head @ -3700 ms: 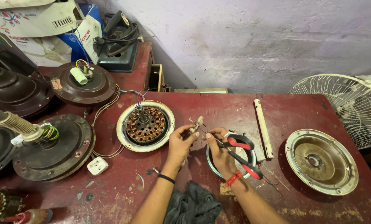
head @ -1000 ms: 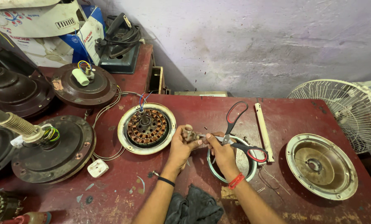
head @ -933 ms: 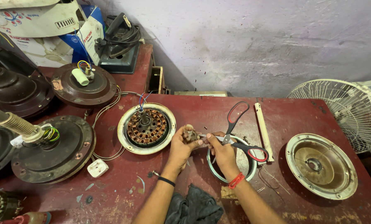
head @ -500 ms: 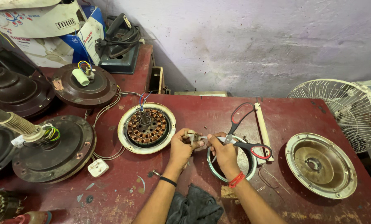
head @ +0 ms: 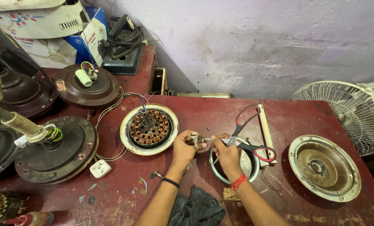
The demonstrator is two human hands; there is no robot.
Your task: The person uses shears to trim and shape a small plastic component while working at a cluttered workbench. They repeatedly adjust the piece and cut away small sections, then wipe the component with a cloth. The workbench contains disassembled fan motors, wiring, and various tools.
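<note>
Head view: left hand (head: pixel 182 148) fingers pinched shut on a small metal part (head: pixel 198 140) held above the red table (head: pixel 220 115), right hand (head: pixel 228 154) clamped on scissors (head: pixel 247 136) at it — looks light, rigid, likely greasy, so grip its body.

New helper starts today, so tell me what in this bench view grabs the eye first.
Mid-table, the left hand and right hand pinch a small metal part, with red-and-black scissors open beside them. Left of the hands lies an open fan motor showing copper coils; a round metal cover sits far right.
</note>
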